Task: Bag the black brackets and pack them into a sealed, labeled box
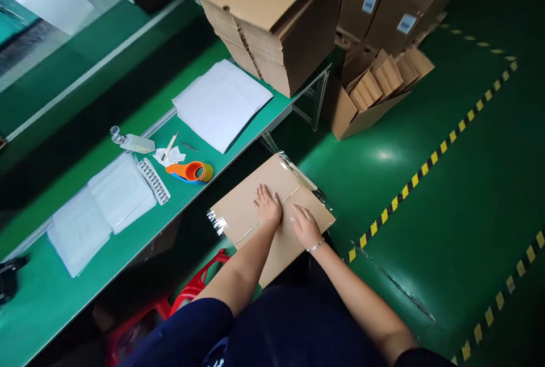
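Observation:
In front of me is a cardboard box (242, 202) with its two top flaps folded in and meeting at a narrow seam. Shiny clear tape or film hangs over its left and far right edges. My left hand (269, 206) lies flat on the top, over the seam, fingers spread. To its right, my right hand (306, 227) rests on the nearer flap with its fingers stretched out; a bracelet circles that wrist. Neither hand holds anything. An orange tape dispenser (187, 172) sits on the green table, away from both hands.
The green table (123, 259) carries white foam sheets (221, 103), stacked white bags (123, 191), a bottle (138, 144) and a cardboard stack (255, 43). An open carton (353, 122) of cardboard pieces stands on the floor. A red stool (200, 279) is at lower left; yellow-black tape (426, 171) marks the floor.

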The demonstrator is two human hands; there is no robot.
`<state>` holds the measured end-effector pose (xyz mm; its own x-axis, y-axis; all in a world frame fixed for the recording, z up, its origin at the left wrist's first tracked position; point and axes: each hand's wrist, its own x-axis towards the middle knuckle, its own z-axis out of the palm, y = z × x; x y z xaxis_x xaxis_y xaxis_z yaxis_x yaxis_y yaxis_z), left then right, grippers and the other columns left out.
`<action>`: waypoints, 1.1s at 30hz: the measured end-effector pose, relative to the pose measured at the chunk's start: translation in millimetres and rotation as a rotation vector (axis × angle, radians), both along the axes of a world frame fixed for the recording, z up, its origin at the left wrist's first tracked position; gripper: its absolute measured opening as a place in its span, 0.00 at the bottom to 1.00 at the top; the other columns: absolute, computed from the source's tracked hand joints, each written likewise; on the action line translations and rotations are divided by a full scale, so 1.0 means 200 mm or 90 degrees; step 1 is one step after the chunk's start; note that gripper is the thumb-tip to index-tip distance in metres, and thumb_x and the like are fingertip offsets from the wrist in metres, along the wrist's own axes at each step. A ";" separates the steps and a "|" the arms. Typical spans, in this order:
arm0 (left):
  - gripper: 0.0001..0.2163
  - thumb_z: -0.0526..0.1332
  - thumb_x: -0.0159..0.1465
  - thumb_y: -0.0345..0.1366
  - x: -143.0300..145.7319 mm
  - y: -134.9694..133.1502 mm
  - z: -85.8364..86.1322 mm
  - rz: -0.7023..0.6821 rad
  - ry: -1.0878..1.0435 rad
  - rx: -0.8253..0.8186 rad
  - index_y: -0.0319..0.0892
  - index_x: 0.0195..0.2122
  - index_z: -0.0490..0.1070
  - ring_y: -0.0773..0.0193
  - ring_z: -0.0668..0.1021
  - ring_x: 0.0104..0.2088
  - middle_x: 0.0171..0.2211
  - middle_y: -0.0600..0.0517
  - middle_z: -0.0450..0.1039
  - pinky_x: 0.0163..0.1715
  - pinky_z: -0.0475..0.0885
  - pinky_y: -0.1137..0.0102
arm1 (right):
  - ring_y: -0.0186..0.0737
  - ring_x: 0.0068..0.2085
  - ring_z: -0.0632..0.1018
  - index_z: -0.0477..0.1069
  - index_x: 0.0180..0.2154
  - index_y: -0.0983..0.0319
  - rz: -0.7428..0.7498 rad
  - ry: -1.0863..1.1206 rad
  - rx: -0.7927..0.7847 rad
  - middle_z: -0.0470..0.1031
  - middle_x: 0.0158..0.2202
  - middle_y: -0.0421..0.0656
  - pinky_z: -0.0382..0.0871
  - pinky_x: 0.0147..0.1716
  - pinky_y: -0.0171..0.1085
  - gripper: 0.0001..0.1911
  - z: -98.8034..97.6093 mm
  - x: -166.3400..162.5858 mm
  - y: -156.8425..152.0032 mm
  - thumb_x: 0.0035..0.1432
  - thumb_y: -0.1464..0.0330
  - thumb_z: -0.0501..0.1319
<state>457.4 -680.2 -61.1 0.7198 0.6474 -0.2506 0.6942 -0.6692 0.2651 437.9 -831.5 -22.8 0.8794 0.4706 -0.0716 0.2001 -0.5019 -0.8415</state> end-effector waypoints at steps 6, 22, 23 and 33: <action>0.28 0.44 0.68 0.40 0.05 0.00 -0.02 0.026 0.062 0.013 0.37 0.68 0.47 0.54 0.49 0.69 0.70 0.45 0.45 0.67 0.44 0.51 | 0.54 0.69 0.52 0.48 0.66 0.74 0.018 0.037 -0.160 0.49 0.68 0.59 0.46 0.65 0.55 0.34 -0.15 0.28 0.21 0.65 0.62 0.51; 0.28 0.48 0.67 0.39 0.00 0.05 0.01 0.012 0.012 -0.011 0.38 0.67 0.48 0.54 0.51 0.69 0.69 0.43 0.48 0.67 0.45 0.52 | 0.42 0.63 0.65 0.63 0.61 0.63 -0.170 0.348 0.087 0.67 0.61 0.47 0.58 0.63 0.44 0.34 -0.37 0.75 -0.13 0.66 0.47 0.43; 0.28 0.49 0.66 0.39 0.02 0.09 0.03 -0.004 -0.016 -0.034 0.38 0.67 0.48 0.54 0.52 0.68 0.69 0.42 0.48 0.67 0.46 0.53 | 0.42 0.64 0.65 0.62 0.62 0.63 -0.208 0.335 0.100 0.65 0.63 0.47 0.57 0.63 0.45 0.36 -0.34 0.67 -0.28 0.65 0.46 0.43; 0.17 0.55 0.65 0.40 0.77 0.44 0.02 -0.114 -0.019 -0.308 0.40 0.52 0.72 0.54 0.74 0.53 0.50 0.44 0.75 0.55 0.68 0.61 | 0.54 0.58 0.72 0.73 0.52 0.62 -0.416 0.388 0.124 0.73 0.55 0.53 0.66 0.57 0.54 0.37 -0.43 -0.28 -0.60 0.53 0.42 0.56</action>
<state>611.1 -592.0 -57.7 0.8198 0.3291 -0.4686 0.5679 -0.5728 0.5911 382.5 -950.7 -109.1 0.8107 -0.0545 -0.5829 -0.5810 -0.1971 -0.7897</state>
